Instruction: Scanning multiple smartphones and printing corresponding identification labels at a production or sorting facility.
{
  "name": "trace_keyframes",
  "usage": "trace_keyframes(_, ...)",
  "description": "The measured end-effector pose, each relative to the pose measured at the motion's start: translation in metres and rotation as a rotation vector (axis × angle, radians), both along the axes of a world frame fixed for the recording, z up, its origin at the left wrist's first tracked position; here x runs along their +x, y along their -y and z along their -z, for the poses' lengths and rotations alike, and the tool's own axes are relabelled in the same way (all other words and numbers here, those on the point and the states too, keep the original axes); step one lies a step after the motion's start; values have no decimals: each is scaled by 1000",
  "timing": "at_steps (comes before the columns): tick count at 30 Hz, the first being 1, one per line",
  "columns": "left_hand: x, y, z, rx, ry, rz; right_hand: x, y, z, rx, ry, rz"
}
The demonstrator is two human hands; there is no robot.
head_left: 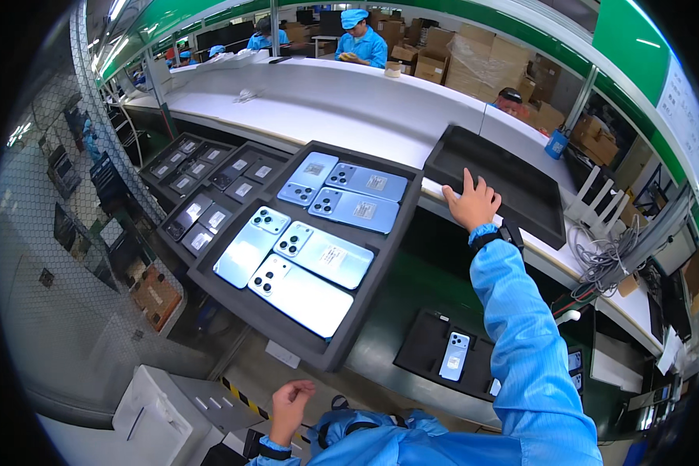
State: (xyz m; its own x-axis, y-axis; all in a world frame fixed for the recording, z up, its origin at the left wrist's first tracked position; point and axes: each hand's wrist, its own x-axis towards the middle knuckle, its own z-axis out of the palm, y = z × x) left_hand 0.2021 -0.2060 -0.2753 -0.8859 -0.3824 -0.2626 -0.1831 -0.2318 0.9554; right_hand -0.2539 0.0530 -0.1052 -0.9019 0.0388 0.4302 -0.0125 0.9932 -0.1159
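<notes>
My right hand (474,202) reaches out with fingers spread at the near edge of a black tray (547,227) on the white bench; whether the fingertips touch it I cannot tell. My left hand (290,405) hangs low by my body, its fingers loosely curled together with nothing in them. Between my hands and to the left, a large black foam tray (335,353) holds several light-blue phones, backs up, with camera lenses and white labels. The nearest phone (301,297) lies at the tray's lower end; another phone (365,211) is toward its far end.
Smaller black trays (186,167) of dark phones stand at the left. Below my right arm, a lower green surface carries a black mat (419,349) with a light-blue phone (455,356). Grey cables and a white router (598,194) sit at the right. A person (361,46) works across the bench.
</notes>
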Motion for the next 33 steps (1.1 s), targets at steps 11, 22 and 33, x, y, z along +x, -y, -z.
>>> trace_keyframes(11,-110,107,-207,-1363,-475,31,172,132,-66,105,292,-919)
trace_keyframes(22,-217,186,-224,-1371,-53,359,139,150,-89,-195,145,-834)
trace_keyframes(33,-37,149,-198,-629,-353,-41,323,-213,109,-1361,145,-94)
